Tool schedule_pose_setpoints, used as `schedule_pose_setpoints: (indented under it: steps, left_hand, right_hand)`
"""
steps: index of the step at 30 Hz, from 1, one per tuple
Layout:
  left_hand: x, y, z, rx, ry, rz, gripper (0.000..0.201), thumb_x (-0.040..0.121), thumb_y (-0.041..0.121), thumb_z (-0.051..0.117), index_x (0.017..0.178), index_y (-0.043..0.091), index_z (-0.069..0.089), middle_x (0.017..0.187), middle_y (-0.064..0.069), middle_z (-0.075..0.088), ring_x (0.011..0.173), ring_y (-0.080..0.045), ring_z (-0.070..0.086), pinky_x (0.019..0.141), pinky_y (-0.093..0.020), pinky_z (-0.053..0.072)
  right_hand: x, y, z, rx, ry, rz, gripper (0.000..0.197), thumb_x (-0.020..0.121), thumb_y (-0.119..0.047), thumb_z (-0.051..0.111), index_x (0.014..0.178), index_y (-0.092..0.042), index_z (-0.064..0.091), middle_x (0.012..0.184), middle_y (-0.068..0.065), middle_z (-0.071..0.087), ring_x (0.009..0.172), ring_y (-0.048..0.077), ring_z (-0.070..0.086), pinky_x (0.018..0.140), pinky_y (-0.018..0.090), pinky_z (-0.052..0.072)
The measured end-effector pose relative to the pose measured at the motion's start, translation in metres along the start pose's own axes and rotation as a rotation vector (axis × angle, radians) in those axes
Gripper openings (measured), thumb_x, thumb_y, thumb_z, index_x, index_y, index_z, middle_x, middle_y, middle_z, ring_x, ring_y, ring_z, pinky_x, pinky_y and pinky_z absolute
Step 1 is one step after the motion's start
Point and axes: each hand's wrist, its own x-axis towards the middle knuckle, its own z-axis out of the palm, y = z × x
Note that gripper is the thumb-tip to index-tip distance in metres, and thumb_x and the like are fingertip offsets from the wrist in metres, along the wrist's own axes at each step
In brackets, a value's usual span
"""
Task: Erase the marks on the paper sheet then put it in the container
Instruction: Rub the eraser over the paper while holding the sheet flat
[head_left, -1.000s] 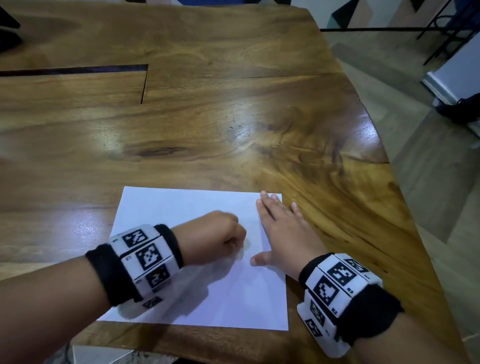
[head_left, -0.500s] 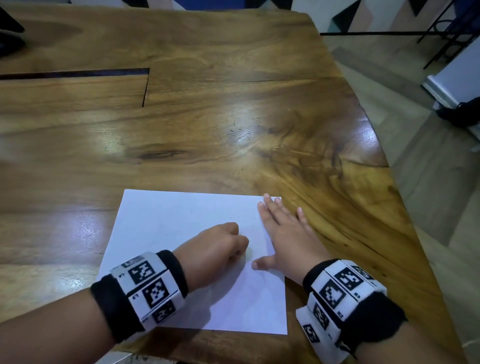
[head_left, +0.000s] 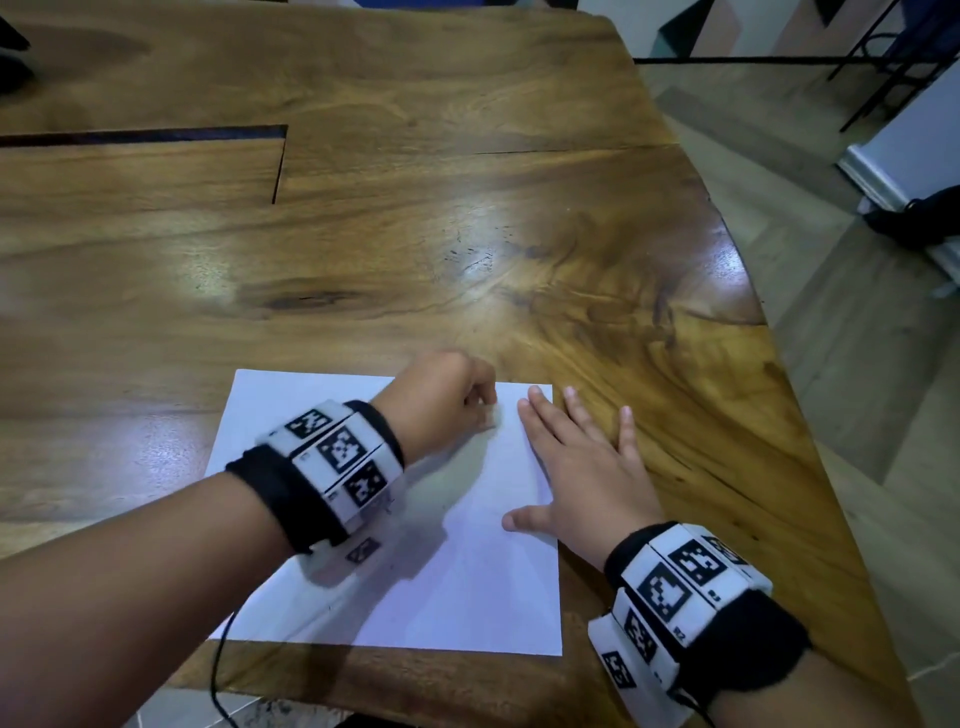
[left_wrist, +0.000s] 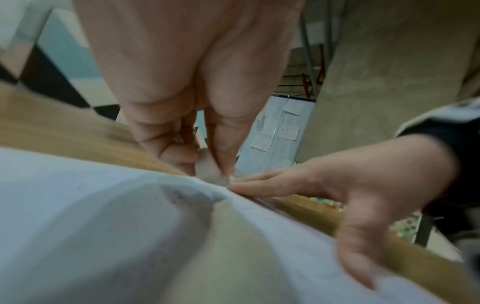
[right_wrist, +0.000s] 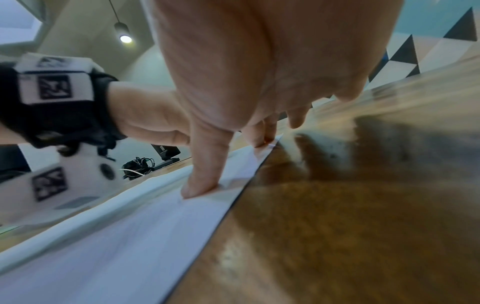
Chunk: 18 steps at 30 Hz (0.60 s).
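A wooden table (head_left: 467, 218) fills most of the head view, and a white paper sheet (head_left: 467, 587) is laid flat on it at its near edge. The sheet's right edge is pressed down by the right hand (head_left: 582, 467), whose fingers are spread flat, partly on the paper and partly on the wood. Near the sheet's far right corner, a small pale eraser (left_wrist: 207, 170) is pinched against the paper by the curled left hand (head_left: 441, 400).
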Motion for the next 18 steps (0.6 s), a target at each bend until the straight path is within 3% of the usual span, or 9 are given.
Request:
schedule_pose_setpoints:
  steps: [3,5,8,10,12,15,18]
  left_hand:
    - [0.012,0.004,0.007,0.006,0.054,0.015,0.011,0.078,0.015,0.066,0.084,0.006,0.065,0.080,-0.004,0.052,0.073,-0.017,0.046,0.063,-0.023,0.031]
    - [0.005,0.003,0.010,-0.006,0.042,0.057,0.007,0.079,0.012,0.064,0.081,0.005,0.065,0.079,-0.002,0.049,0.072,-0.017,0.046,0.061,-0.022,0.028]
    - [-0.013,-0.001,0.009,0.038,-0.161,0.151,0.004,0.079,0.011,0.061,0.076,0.009,0.063,0.076,-0.002,0.054,0.071,-0.017,0.049,0.064,-0.026,0.036]
    - [-0.013,-0.001,0.005,0.052,-0.273,0.136,0.003,0.077,0.012,0.064,0.079,0.011,0.066,0.078,-0.003,0.061,0.071,-0.016,0.051,0.065,-0.025,0.040]
    - [-0.002,0.003,0.003,0.029,-0.224,0.082,0.006,0.076,0.013,0.066,0.081,0.011,0.067,0.077,-0.003,0.061,0.071,-0.017,0.052,0.063,-0.024,0.038]
    - [0.014,0.010,0.007,0.039,-0.021,0.045,0.009,0.078,0.015,0.065,0.081,0.006,0.064,0.076,-0.006,0.058,0.070,-0.019,0.050,0.057,-0.021,0.027]
    - [0.002,0.011,0.015,0.026,-0.035,0.076,0.009,0.079,0.011,0.061,0.076,0.003,0.062,0.076,-0.010,0.059,0.071,-0.026,0.053,0.061,-0.030,0.036]
  right_hand:
    - [0.000,0.001,0.001,0.025,0.003,0.004,0.107,0.075,-0.066,0.058,0.149,-0.032,-0.012,0.155,-0.020,-0.020,0.142,0.009,-0.026,0.111,0.053,-0.019]
    - [0.002,0.001,0.001,0.046,0.006,0.011,0.109,0.074,-0.066,0.060,0.149,-0.033,-0.012,0.155,-0.021,-0.020,0.142,0.010,-0.025,0.111,0.053,-0.019]
    - [0.004,0.002,0.002,0.055,0.007,0.013,0.111,0.072,-0.065,0.062,0.149,-0.033,-0.011,0.155,-0.021,-0.018,0.142,0.010,-0.025,0.111,0.054,-0.018]
    - [0.004,0.002,0.002,0.058,0.005,0.012,0.112,0.072,-0.065,0.063,0.149,-0.032,-0.011,0.155,-0.021,-0.019,0.142,0.010,-0.026,0.111,0.054,-0.017]
    - [0.003,0.002,0.002,0.055,0.006,0.014,0.112,0.072,-0.065,0.063,0.148,-0.032,-0.012,0.155,-0.021,-0.019,0.142,0.010,-0.026,0.112,0.055,-0.017]
    - [0.004,0.002,0.003,0.056,0.004,0.018,0.113,0.071,-0.065,0.063,0.148,-0.032,-0.013,0.155,-0.020,-0.018,0.142,0.011,-0.026,0.112,0.055,-0.016]
    - [0.004,0.002,0.003,0.059,0.003,0.019,0.113,0.071,-0.065,0.064,0.149,-0.033,-0.012,0.155,-0.020,-0.018,0.142,0.011,-0.026,0.112,0.054,-0.017]
